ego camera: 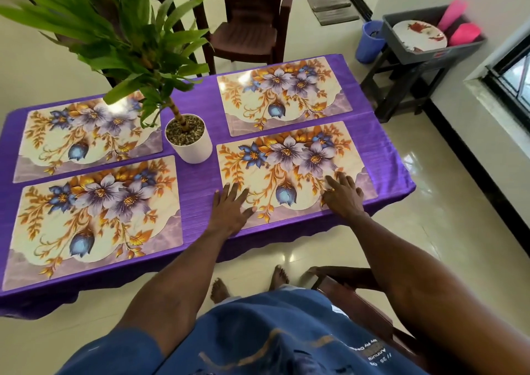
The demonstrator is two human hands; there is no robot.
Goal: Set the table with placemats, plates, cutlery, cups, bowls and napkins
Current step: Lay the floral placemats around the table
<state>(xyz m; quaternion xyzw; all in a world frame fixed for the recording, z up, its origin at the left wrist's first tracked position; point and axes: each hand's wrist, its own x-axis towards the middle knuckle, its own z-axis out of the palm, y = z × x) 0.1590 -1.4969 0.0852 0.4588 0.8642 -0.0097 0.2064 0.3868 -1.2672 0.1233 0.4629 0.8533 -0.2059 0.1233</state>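
Several floral placemats lie flat on the purple-clothed table [195, 179]. The near right placemat [289, 162] has both my hands on it. My left hand [231, 207] rests flat with spread fingers on its left edge, partly on the cloth. My right hand [342, 192] presses flat on its lower right part. Neither hand holds anything. The other placemats sit at far right [282, 93], far left [86, 133] and near left [94, 217].
A white pot with a tall green plant [187, 139] stands mid-table. A grey tub [430, 35] with a floral plate [418, 35] and pink items sits on a dark stool at the back right, beside a blue cup [370, 40]. Brown chairs stand behind the table [246, 22] and beside me [358, 303].
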